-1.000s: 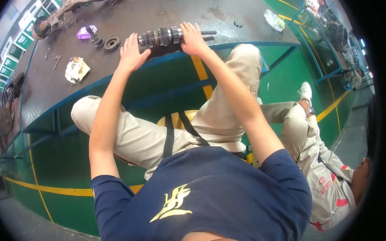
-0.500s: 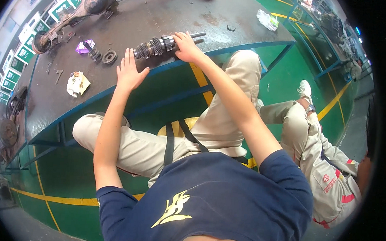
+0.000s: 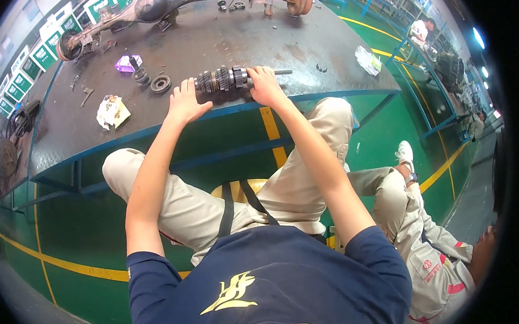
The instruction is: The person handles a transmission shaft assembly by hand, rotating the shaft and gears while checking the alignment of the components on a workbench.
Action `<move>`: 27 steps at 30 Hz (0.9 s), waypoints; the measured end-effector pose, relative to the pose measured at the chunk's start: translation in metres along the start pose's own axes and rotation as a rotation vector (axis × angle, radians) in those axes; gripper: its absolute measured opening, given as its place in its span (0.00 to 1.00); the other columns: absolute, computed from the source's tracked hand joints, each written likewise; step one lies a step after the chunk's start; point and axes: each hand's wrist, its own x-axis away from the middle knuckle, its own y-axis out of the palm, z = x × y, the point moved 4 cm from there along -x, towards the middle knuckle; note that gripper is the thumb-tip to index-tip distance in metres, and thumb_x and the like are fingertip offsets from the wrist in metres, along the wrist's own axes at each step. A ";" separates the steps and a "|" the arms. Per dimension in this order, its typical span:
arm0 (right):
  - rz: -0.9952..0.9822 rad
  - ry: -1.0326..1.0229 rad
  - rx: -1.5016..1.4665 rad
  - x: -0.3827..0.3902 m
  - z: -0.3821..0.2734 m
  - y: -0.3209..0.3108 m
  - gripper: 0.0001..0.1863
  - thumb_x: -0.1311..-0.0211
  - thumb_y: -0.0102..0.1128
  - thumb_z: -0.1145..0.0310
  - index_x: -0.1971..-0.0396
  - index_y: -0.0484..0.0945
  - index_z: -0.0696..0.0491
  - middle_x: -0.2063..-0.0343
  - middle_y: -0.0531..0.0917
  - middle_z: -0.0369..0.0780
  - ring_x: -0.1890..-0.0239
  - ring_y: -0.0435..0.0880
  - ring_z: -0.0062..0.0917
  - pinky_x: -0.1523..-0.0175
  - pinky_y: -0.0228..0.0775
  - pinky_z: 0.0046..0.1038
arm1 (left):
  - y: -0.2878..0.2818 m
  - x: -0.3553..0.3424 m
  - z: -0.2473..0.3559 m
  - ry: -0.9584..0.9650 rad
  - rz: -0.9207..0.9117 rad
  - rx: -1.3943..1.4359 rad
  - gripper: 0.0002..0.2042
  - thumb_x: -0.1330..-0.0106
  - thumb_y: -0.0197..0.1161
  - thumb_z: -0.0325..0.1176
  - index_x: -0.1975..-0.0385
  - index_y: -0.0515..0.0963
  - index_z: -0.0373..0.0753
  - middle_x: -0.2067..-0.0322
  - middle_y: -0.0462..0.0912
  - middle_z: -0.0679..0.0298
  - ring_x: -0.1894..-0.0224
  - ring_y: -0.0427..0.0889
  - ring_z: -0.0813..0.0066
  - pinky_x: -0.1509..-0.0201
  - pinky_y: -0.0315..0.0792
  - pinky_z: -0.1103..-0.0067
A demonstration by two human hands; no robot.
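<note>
A dark gear shaft (image 3: pixel 221 79) with several toothed gears lies on its side near the front edge of the workbench (image 3: pixel 201 41). At its left end rests my left hand (image 3: pixel 187 104), fingers stretched out and thumb spread away; the fingertips are beside or touching the end gear. My right hand (image 3: pixel 265 87) lies over the right end, its fingers curved across the shaft. A thin bare end of the shaft (image 3: pixel 283 72) sticks out beyond that hand. To the left sit a ring-shaped gear (image 3: pixel 160 84) and a smaller gear piece (image 3: pixel 140 77).
A rusty axle housing (image 3: pixel 153 7) stretches along the back. Left on the bench are a purple box (image 3: pixel 126 64), crumpled paper (image 3: pixel 108 112) and a small metal tool (image 3: pixel 87 96). A plastic wrapper (image 3: pixel 368 61) lies at the right corner. Another person (image 3: pixel 410 221) sits at my right.
The view has tilted up, so more of the bench's far side shows. Both hands stay at the two ends of the gear shaft.
</note>
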 end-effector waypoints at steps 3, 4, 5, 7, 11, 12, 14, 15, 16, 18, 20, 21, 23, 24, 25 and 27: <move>0.013 -0.024 0.019 0.006 -0.007 0.001 0.27 0.55 0.56 0.77 0.48 0.71 0.60 0.50 0.75 0.47 0.42 0.69 0.42 0.37 0.58 0.40 | -0.005 0.000 -0.001 0.022 -0.087 -0.025 0.48 0.51 0.68 0.54 0.32 0.53 0.36 0.37 0.60 0.51 0.35 0.61 0.50 0.33 0.58 0.59; 0.013 -0.032 0.022 0.006 -0.007 0.001 0.27 0.55 0.56 0.77 0.48 0.71 0.60 0.50 0.75 0.47 0.42 0.69 0.42 0.37 0.58 0.40 | -0.005 0.000 -0.002 0.037 -0.081 -0.050 0.48 0.52 0.69 0.53 0.33 0.54 0.36 0.38 0.61 0.52 0.36 0.61 0.51 0.33 0.58 0.59; 0.039 -0.063 0.031 0.007 -0.007 0.000 0.27 0.54 0.56 0.76 0.49 0.71 0.60 0.51 0.76 0.47 0.43 0.70 0.43 0.37 0.58 0.39 | -0.005 0.000 -0.002 0.053 -0.075 -0.075 0.48 0.53 0.70 0.53 0.33 0.55 0.36 0.38 0.62 0.53 0.37 0.61 0.51 0.34 0.59 0.60; 0.061 -0.104 0.059 0.006 -0.008 0.002 0.23 0.54 0.56 0.77 0.53 0.72 0.61 0.56 0.77 0.47 0.47 0.72 0.43 0.38 0.59 0.38 | -0.003 -0.003 -0.001 0.087 -0.065 -0.093 0.49 0.54 0.70 0.53 0.34 0.56 0.34 0.39 0.63 0.52 0.36 0.61 0.52 0.34 0.59 0.60; -0.053 -0.068 0.117 0.000 -0.013 0.011 0.19 0.55 0.56 0.76 0.58 0.72 0.62 0.60 0.77 0.48 0.50 0.74 0.42 0.41 0.60 0.39 | -0.002 -0.009 -0.003 0.118 -0.040 -0.032 0.47 0.53 0.69 0.53 0.36 0.59 0.32 0.40 0.65 0.53 0.37 0.61 0.55 0.33 0.55 0.61; -0.026 -0.094 0.137 -0.001 -0.013 0.010 0.18 0.55 0.56 0.77 0.60 0.72 0.62 0.61 0.77 0.48 0.51 0.74 0.42 0.42 0.61 0.39 | 0.001 -0.011 -0.005 0.115 -0.042 -0.030 0.47 0.53 0.69 0.53 0.36 0.59 0.32 0.40 0.65 0.53 0.37 0.61 0.55 0.33 0.55 0.61; -0.002 -0.122 0.154 -0.005 -0.012 0.010 0.17 0.56 0.56 0.77 0.61 0.72 0.62 0.62 0.76 0.48 0.52 0.74 0.42 0.43 0.61 0.39 | 0.005 -0.013 -0.009 0.126 -0.035 -0.022 0.46 0.53 0.67 0.54 0.36 0.59 0.31 0.40 0.64 0.53 0.36 0.60 0.55 0.33 0.55 0.61; 0.002 -0.114 0.157 -0.005 -0.012 0.010 0.17 0.56 0.56 0.77 0.61 0.72 0.61 0.61 0.76 0.48 0.52 0.73 0.42 0.43 0.60 0.39 | 0.006 -0.012 -0.010 0.126 -0.020 -0.004 0.46 0.52 0.66 0.55 0.36 0.60 0.32 0.39 0.64 0.53 0.35 0.60 0.55 0.32 0.54 0.61; 0.006 -0.105 0.161 -0.005 -0.012 0.011 0.18 0.56 0.56 0.77 0.61 0.72 0.61 0.61 0.76 0.48 0.51 0.73 0.41 0.42 0.60 0.39 | 0.008 -0.012 -0.010 0.122 -0.025 -0.004 0.46 0.52 0.66 0.55 0.36 0.60 0.32 0.39 0.64 0.53 0.35 0.60 0.55 0.32 0.54 0.61; -0.022 -0.077 0.130 -0.003 -0.007 0.011 0.20 0.56 0.56 0.77 0.58 0.72 0.61 0.58 0.76 0.48 0.48 0.72 0.42 0.39 0.58 0.41 | 0.007 -0.014 -0.008 0.107 -0.021 0.046 0.46 0.52 0.66 0.55 0.36 0.60 0.32 0.39 0.64 0.53 0.35 0.60 0.56 0.32 0.54 0.61; -0.045 -0.044 0.100 -0.002 -0.004 0.014 0.23 0.56 0.56 0.77 0.55 0.71 0.62 0.54 0.76 0.49 0.45 0.71 0.42 0.35 0.55 0.42 | 0.009 -0.012 -0.001 0.073 -0.065 0.058 0.47 0.51 0.66 0.54 0.34 0.57 0.32 0.37 0.62 0.52 0.33 0.58 0.56 0.30 0.53 0.61; -0.032 -0.029 0.106 0.001 -0.007 0.013 0.26 0.55 0.56 0.77 0.50 0.70 0.62 0.49 0.74 0.50 0.41 0.68 0.42 0.32 0.50 0.44 | 0.011 -0.007 0.000 0.067 -0.011 0.082 0.47 0.51 0.66 0.53 0.34 0.55 0.32 0.35 0.60 0.52 0.32 0.56 0.56 0.30 0.51 0.61; -0.060 0.029 0.101 0.002 -0.010 0.013 0.36 0.54 0.55 0.76 0.39 0.63 0.64 0.37 0.65 0.50 0.30 0.56 0.42 0.26 0.35 0.48 | 0.014 -0.003 -0.004 0.065 0.038 0.122 0.49 0.50 0.66 0.52 0.31 0.50 0.33 0.32 0.55 0.51 0.29 0.51 0.55 0.28 0.48 0.60; -0.024 0.006 0.121 -0.001 -0.013 0.011 0.37 0.54 0.56 0.76 0.38 0.62 0.64 0.35 0.63 0.51 0.29 0.54 0.42 0.26 0.36 0.48 | 0.013 -0.002 -0.005 0.063 0.076 0.092 0.48 0.48 0.65 0.52 0.31 0.50 0.35 0.32 0.56 0.51 0.28 0.52 0.55 0.28 0.49 0.61; -0.027 -0.002 0.107 0.000 -0.014 0.008 0.38 0.54 0.56 0.75 0.37 0.60 0.65 0.35 0.62 0.52 0.28 0.52 0.42 0.26 0.36 0.48 | 0.015 -0.001 -0.007 0.061 0.060 0.081 0.49 0.47 0.65 0.53 0.30 0.48 0.36 0.30 0.52 0.51 0.27 0.49 0.56 0.27 0.47 0.60; -0.022 -0.008 0.093 0.006 -0.015 0.004 0.39 0.54 0.57 0.74 0.37 0.59 0.65 0.34 0.60 0.53 0.28 0.51 0.43 0.26 0.35 0.48 | 0.018 0.005 -0.006 0.055 0.010 0.068 0.50 0.45 0.64 0.54 0.28 0.43 0.37 0.28 0.45 0.54 0.25 0.43 0.57 0.26 0.43 0.58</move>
